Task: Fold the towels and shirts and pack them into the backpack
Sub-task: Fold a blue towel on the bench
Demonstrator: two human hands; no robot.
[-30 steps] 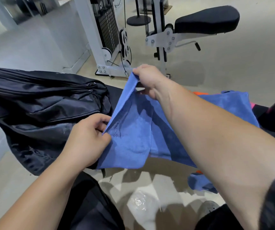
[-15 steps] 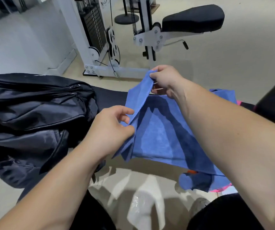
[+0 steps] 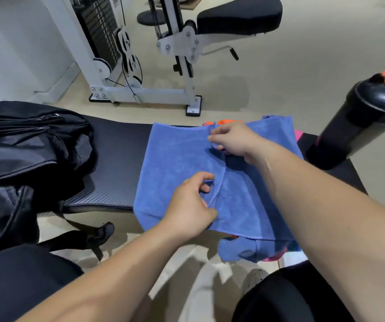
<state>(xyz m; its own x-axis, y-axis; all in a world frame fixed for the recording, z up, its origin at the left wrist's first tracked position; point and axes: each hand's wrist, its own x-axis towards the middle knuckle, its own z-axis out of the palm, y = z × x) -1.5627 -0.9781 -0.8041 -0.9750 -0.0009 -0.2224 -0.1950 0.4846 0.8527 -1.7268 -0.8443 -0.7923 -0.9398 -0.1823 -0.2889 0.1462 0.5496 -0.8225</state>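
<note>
A blue towel lies folded over on the black padded bench, its stitched edge running down the middle. My left hand pinches that edge near the front. My right hand pinches the same edge further back. A black backpack lies on the bench's left end, apart from the towel. Beneath the towel, orange and pink fabric peek out at the back and right.
A black shaker bottle with an orange lid stands at the right end of the bench. A white gym machine with a black seat pad stands on the floor behind. My knees in black trousers are at the bottom.
Both hands have carried the lifted towel edge rightward and down, so the towel now lies flat, folded over on the bench. The view has tilted down.
</note>
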